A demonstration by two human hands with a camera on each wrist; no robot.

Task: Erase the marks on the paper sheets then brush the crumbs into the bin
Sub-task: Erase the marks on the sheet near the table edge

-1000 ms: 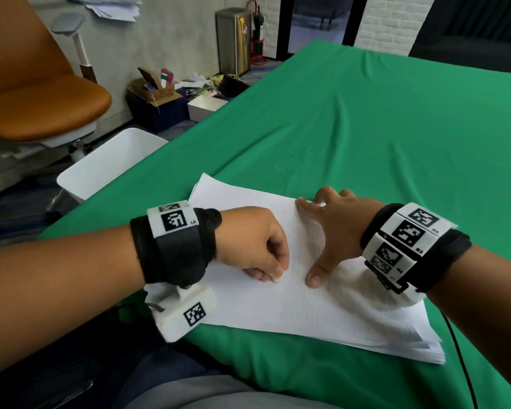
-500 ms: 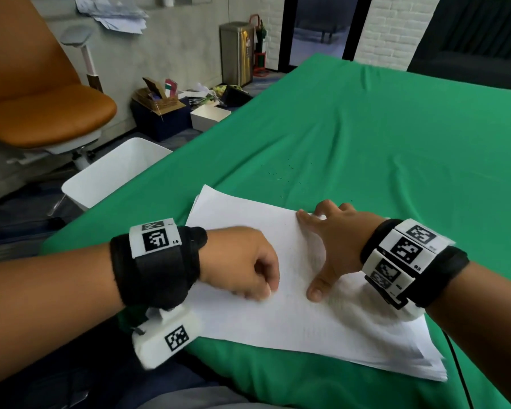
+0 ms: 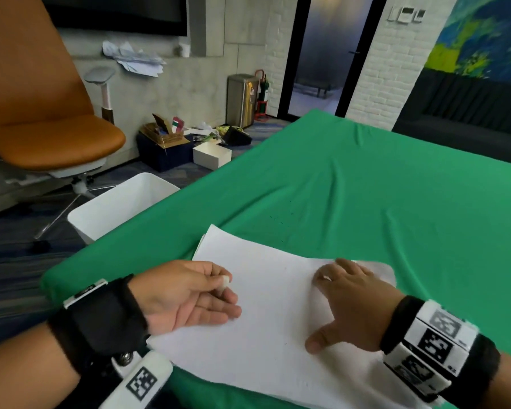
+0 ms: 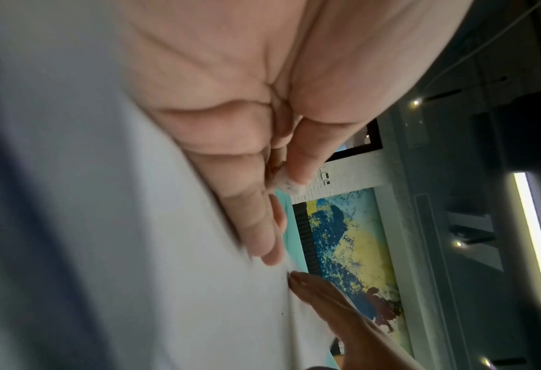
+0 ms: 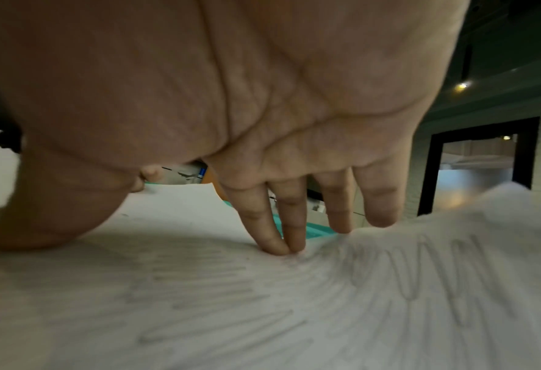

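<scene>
A stack of white paper sheets (image 3: 266, 343) lies on the green cloth near the front edge. My left hand (image 3: 189, 293) stands on its little-finger edge on the top sheet's left part, palm facing right. Thumb and forefinger pinch a small white eraser (image 3: 225, 281), held off the paper, and the other fingers are stretched out. The left wrist view shows the eraser (image 4: 286, 184) smudged grey. My right hand (image 3: 348, 302) presses flat on the sheet's right part, fingers spread. Faint pencil marks (image 5: 421, 288) show on the paper under that hand. Dark crumbs (image 3: 283, 216) dot the cloth beyond the paper.
A white bin (image 3: 121, 202) stands on the floor against the table's left edge. An orange chair (image 3: 56, 140) is further left, with boxes (image 3: 165, 149) behind by the wall. The green table (image 3: 396, 187) stretches far and right of the paper.
My left hand has stopped rubbing knuckles-up. It has rolled onto its edge, stretched its fingers and lifted the eraser off the sheet. The right hand has stayed put, and the view has tilted up.
</scene>
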